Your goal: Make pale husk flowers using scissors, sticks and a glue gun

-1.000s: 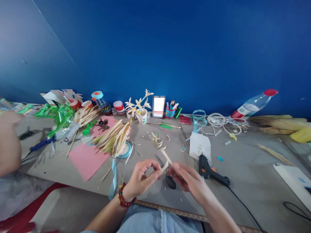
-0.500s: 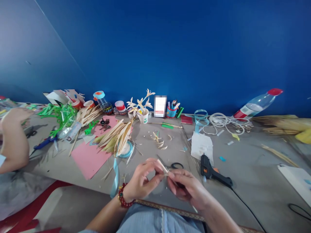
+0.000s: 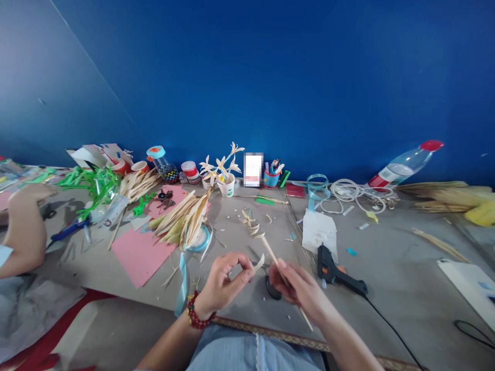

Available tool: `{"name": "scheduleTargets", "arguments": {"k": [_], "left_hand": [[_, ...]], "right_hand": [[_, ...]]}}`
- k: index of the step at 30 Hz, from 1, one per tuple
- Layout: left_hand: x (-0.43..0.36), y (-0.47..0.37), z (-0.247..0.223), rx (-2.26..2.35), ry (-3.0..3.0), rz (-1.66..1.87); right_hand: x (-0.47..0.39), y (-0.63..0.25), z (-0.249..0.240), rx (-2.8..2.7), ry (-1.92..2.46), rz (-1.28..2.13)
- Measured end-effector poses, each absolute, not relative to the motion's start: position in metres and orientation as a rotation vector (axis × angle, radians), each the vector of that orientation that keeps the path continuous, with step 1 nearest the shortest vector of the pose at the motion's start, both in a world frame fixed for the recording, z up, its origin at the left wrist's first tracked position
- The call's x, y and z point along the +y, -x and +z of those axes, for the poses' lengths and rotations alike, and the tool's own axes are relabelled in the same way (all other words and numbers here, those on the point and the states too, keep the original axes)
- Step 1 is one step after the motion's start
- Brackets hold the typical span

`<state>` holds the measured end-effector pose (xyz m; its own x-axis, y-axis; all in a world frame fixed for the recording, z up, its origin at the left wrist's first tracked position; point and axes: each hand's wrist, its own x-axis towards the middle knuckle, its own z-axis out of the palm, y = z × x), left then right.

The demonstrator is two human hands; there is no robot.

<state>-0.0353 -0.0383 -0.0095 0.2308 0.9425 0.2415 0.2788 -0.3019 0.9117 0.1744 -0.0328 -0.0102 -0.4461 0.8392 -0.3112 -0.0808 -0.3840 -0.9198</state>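
Observation:
My left hand [image 3: 224,286] pinches a small, pale, curved petal of dried husk [image 3: 259,264] between thumb and fingertips. A thin, light-coloured stick [image 3: 269,249] slants through my right hand [image 3: 297,288]; its upper end points away from me and its lower end sticks out below the palm. The two hands are apart, petal and stick not touching. Scissors with black handles [image 3: 273,289] lie on the table beside my right hand, partly covered by it. Farther off are a pale husk flower [image 3: 246,217] and several loose petals [image 3: 255,230].
A black glue gun [image 3: 340,273] rests at right by white paper [image 3: 319,229]. To the left are dried husks [image 3: 180,221], blue ribbon [image 3: 183,278] and pink paper [image 3: 143,252]. A cup of husk flowers [image 3: 228,185] stands at the back. Another person's arm [image 3: 25,226] is at far left.
My hands have moved apart, separating the petal from the stick. The stick's upper end now points away from me, and more of the scissors' handle is covered by my right hand.

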Motion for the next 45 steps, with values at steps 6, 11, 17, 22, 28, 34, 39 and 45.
{"name": "scheduleTargets", "arguments": {"k": [6, 11, 17, 22, 28, 34, 39, 45], "left_hand": [[-0.038, 0.032, -0.006, 1.110, -1.816, 1.096], [-0.041, 0.033, -0.006, 1.019, -1.871, 1.142], [-0.040, 0.031, 0.001, 0.847, -1.900, 1.192], [-0.038, 0.030, -0.003, 0.763, -1.877, 1.217], [-0.038, 0.031, -0.008, 0.820, -1.874, 1.180], [-0.035, 0.042, -0.016, 1.017, -1.798, 1.105], [-0.039, 0.042, -0.018, 1.107, -1.673, 1.150], [-0.040, 0.033, -0.004, 1.005, -1.803, 1.156]], "right_hand": [[-0.034, -0.152, -0.001, -1.837, 1.110, 1.387], [-0.034, -0.154, -0.004, -1.708, 1.080, 1.627], [-0.036, -0.157, -0.011, -1.133, 0.892, 2.348], [-0.034, -0.163, -0.021, -0.806, 0.611, 2.633], [-0.035, -0.167, -0.036, -0.633, 0.283, 2.748], [-0.038, -0.192, -0.007, -0.646, 0.128, 2.352], [-0.033, -0.185, 0.002, -1.158, 1.025, 1.888], [-0.037, -0.151, -0.010, -1.821, 1.117, 1.481]]}}
